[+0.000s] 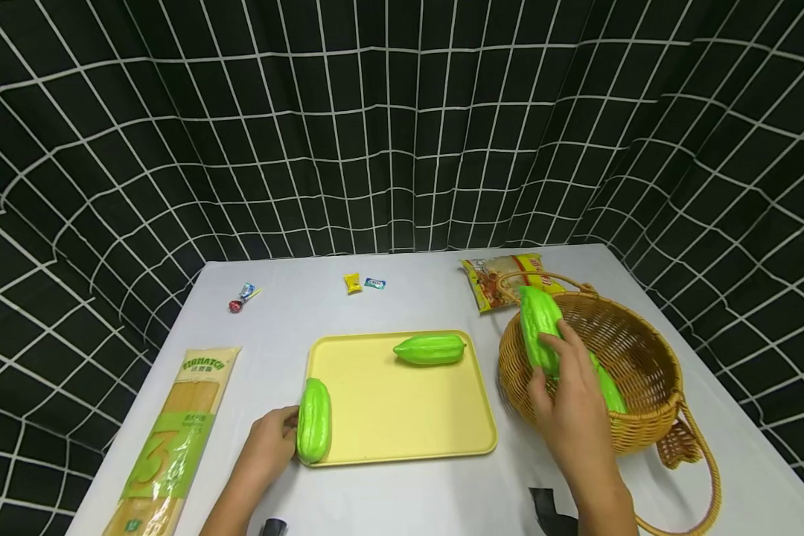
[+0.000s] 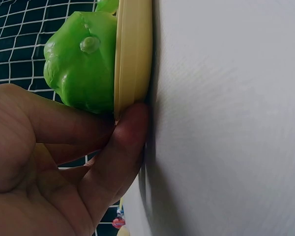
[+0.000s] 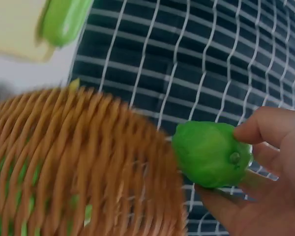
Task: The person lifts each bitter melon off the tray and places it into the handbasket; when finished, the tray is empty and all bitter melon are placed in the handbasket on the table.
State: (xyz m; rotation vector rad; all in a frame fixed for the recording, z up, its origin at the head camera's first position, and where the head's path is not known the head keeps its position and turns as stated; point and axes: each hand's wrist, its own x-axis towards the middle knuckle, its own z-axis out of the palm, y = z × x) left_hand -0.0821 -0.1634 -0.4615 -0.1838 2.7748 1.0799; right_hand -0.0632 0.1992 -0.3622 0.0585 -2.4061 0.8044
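Note:
My right hand [image 1: 576,409] grips a green, ridged bitter melon [image 1: 539,327] over the left rim of the wicker basket [image 1: 650,350]. Another bitter melon [image 1: 610,387] lies inside the basket, partly hidden by that hand. At the left edge of the yellow tray [image 1: 388,409], my left hand [image 1: 268,443] pinches the tray's rim [image 2: 133,59] between thumb and fingers. Right beside those fingers, a bitter melon [image 1: 314,420] lies along the tray's left side. One more bitter melon [image 1: 430,349] rests in the tray's far right corner.
A long pack of noodles [image 1: 174,439] lies at the left. Farther back are a lollipop [image 1: 243,298], a yellow wrapped candy [image 1: 352,283] and a small blue packet [image 1: 375,284]. Behind the basket lies a yellow food bag [image 1: 485,279]. The basket's handle [image 1: 713,476] hangs down at the right front.

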